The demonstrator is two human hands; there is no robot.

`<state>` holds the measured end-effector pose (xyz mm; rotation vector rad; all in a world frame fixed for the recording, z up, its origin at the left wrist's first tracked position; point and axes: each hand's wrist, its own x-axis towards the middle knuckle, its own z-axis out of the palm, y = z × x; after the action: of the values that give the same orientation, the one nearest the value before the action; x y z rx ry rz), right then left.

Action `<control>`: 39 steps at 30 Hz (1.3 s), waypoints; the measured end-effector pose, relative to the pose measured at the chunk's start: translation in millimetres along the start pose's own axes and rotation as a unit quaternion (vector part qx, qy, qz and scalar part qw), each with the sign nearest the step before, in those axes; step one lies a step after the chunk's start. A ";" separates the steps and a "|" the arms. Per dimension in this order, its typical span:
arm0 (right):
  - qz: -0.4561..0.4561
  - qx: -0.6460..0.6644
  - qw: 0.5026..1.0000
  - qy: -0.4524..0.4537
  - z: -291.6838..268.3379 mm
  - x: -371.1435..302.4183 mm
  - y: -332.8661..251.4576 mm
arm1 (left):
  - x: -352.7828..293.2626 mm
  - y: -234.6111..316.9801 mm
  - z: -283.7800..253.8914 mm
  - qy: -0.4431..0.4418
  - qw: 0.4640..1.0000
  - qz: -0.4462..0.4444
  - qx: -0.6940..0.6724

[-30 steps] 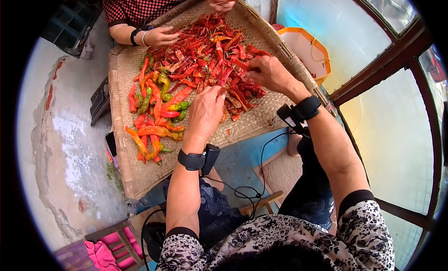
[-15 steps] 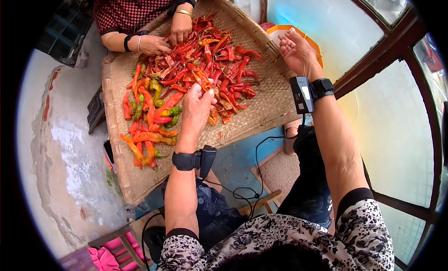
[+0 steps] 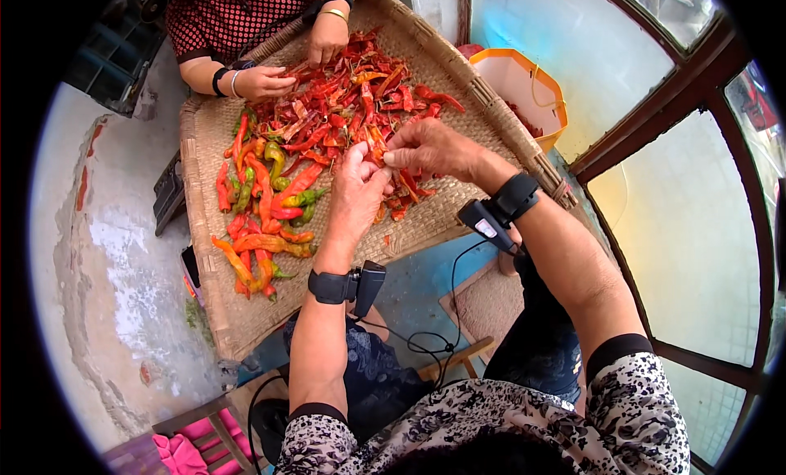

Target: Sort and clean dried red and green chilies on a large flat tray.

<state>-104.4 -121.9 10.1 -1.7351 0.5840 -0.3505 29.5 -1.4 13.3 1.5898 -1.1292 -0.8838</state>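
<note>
L hand (image 3: 360, 187), R hand (image 3: 434, 152) pinching chilli (image 3: 375, 143), tray (image 3: 479, 123) bare — nr R rim (image 3: 514, 130)

Flaking wall (image 3: 123, 254) and brown-framed glass (image 3: 667, 246) about a blue floor (image 3: 422, 283).
The wall fills nine o'clock, the glass three; a pinkish mat (image 3: 493, 299) lies near four, pink cloth (image 3: 180, 454) between seven and eight.

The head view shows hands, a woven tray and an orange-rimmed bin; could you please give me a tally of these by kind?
Wearer's hands: 2 (left hand, right hand)
Co-worker's hands: 2
Woven tray: 1
Orange-rimmed bin: 1
Total: 6
The peppers overlap too much to count.
</note>
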 end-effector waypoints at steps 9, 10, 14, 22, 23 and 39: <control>-0.041 -0.040 0.989 0.135 -11.7 -11.0 -9.9 | 12.2 -10.3 -16.9 0.106 0.956 0.100 0.256; -0.041 -0.020 0.987 0.153 -16.6 -15.1 -11.7 | 14.6 -12.6 -16.7 0.108 0.935 0.109 0.319; 0.018 0.235 0.951 0.202 -45.7 -23.2 -13.6 | 20.8 -26.6 -10.0 0.091 0.866 0.128 0.475; 0.013 0.454 0.839 0.299 -87.4 -27.1 1.2 | 20.7 -11.8 -7.7 0.087 0.903 0.056 0.416; 0.024 0.459 0.834 0.304 -91.7 -26.8 2.7 | 19.9 -8.5 -8.4 0.092 0.919 0.023 0.382; 0.018 0.494 0.807 0.324 -79.3 -10.1 9.7 | 7.6 7.3 -14.2 0.009 0.995 -0.013 -0.096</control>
<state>-156.4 -182.5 20.8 -0.5523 0.7247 -1.0347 43.0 -5.3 24.0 1.4536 -0.9814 -0.9635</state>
